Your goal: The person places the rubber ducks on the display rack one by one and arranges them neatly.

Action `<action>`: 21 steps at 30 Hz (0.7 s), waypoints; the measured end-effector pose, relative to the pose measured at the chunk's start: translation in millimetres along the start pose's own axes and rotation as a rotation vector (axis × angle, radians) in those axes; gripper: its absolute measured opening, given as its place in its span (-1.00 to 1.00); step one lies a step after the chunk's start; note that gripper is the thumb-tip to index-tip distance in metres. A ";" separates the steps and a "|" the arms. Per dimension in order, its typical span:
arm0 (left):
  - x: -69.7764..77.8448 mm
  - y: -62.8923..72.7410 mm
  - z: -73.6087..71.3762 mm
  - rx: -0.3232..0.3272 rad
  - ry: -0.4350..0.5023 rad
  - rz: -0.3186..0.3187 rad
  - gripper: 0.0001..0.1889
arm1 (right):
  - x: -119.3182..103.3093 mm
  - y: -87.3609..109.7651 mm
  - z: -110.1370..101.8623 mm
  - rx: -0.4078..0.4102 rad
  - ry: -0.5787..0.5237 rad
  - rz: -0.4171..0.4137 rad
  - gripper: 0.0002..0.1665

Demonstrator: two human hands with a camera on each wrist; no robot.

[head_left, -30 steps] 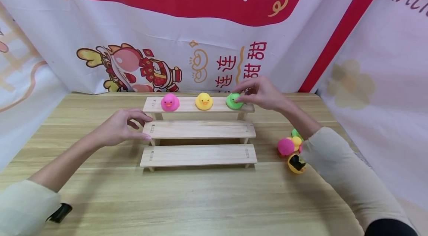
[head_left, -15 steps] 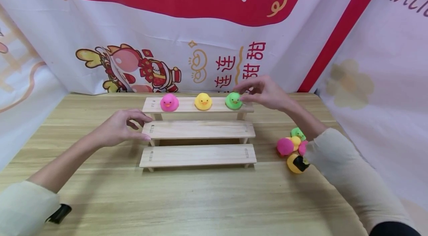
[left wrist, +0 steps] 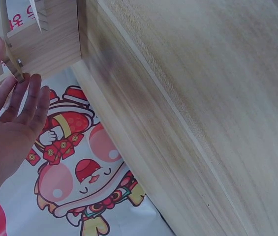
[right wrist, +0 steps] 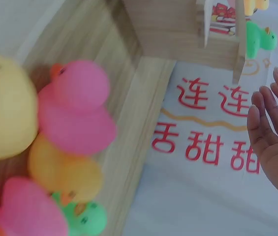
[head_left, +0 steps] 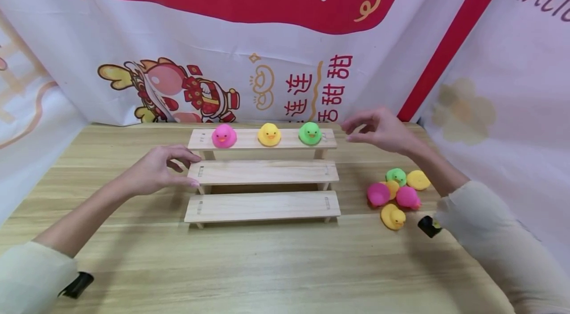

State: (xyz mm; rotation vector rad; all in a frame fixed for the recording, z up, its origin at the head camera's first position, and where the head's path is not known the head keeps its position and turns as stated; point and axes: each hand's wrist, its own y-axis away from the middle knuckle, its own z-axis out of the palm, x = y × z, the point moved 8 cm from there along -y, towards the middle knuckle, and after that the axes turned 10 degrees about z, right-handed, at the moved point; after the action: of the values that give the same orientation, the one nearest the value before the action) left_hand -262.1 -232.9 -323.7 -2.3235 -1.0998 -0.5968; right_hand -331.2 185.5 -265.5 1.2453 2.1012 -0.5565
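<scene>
A three-tier wooden display rack (head_left: 262,172) stands on the table. On its top step, a pink rubber duck (head_left: 224,136), a yellow rubber duck (head_left: 269,135) and a green rubber duck (head_left: 309,133) sit upright in a row, facing front. My left hand (head_left: 160,170) holds the left end of the middle step, thumb at its front edge and fingers at its back. In the left wrist view those fingertips meet the end of the board. My right hand (head_left: 378,131), to the right of the top step, holds nothing; its fingers are loosely bent, apart from the green duck.
On the table right of the rack lies a loose group of several rubber ducks, among them a green duck (head_left: 396,176), a pink duck (head_left: 407,197) and a yellow duck (head_left: 393,217). A printed cloth (head_left: 178,32) hangs behind the table.
My right hand has let go of the green duck and moved right, away from the rack. More of the loose ducks now show beside the forearm. The left hand stays where it was.
</scene>
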 end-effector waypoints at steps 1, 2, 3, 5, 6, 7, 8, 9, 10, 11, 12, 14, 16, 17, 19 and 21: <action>0.1 0.1 0.0 0.002 0.000 0.005 -0.50 | 3.9 1.8 -1.1 -0.004 0.011 0.009 -0.68; 0.1 0.1 0.0 0.004 0.000 0.011 -0.50 | 7.6 4.0 -2.5 -0.005 0.020 0.020 -0.67; 0.0 0.1 0.1 0.004 0.000 0.015 -0.49 | 11.4 6.2 -3.7 -0.008 0.028 0.030 -0.67; -0.3 0.0 0.1 0.007 -0.001 0.018 -0.49 | 19.8 10.4 -6.2 -0.011 0.041 0.051 -0.67; -0.7 0.0 0.2 0.007 -0.001 0.015 -0.49 | 24.0 12.5 -7.3 -0.012 0.044 0.061 -0.66; -0.8 0.0 0.1 0.006 -0.002 0.014 -0.49 | 28.5 14.5 -8.3 -0.013 0.046 0.071 -0.65; -1.0 -0.1 0.2 0.005 -0.002 0.012 -0.49 | 32.6 17.3 -9.4 -0.014 0.045 0.086 -0.64; -1.0 -0.1 0.3 0.004 -0.002 0.012 -0.49 | 37.1 19.6 -10.2 -0.016 0.049 0.097 -0.63; -1.0 -0.2 0.4 0.003 -0.001 0.012 -0.49 | 41.5 21.9 -11.1 -0.019 0.052 0.108 -0.63; -0.9 -0.2 0.4 0.002 -0.002 0.013 -0.49 | 45.8 23.9 -11.8 -0.019 0.056 0.117 -0.62; -0.8 -0.3 0.5 0.002 -0.001 0.015 -0.49 | 50.0 26.1 -12.5 -0.020 0.059 0.126 -0.62; -0.5 -0.4 0.5 0.002 0.001 0.019 -0.49 | 57.9 30.0 -13.6 -0.018 0.071 0.135 -0.62; -0.2 -0.4 0.3 0.003 0.000 0.021 -0.49 | 65.5 33.2 -14.7 -0.012 0.078 0.134 -0.64; -0.2 -0.3 0.3 0.003 0.000 0.020 -0.49 | 69.0 34.7 -15.2 -0.005 0.082 0.127 -0.64; -0.3 -0.2 0.1 0.004 0.001 0.018 -0.49 | 76.0 37.8 -15.4 -0.001 0.085 0.111 -0.65; -0.6 -0.1 -0.1 0.004 0.002 0.014 -0.49 | 82.9 41.1 -14.8 -0.005 0.081 0.098 -0.66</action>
State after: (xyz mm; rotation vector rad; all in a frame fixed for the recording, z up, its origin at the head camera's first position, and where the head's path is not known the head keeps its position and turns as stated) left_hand -262.6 -233.2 -324.0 -2.3244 -1.0823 -0.5909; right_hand -329.0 265.4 -314.5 1.3807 2.0924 -0.4639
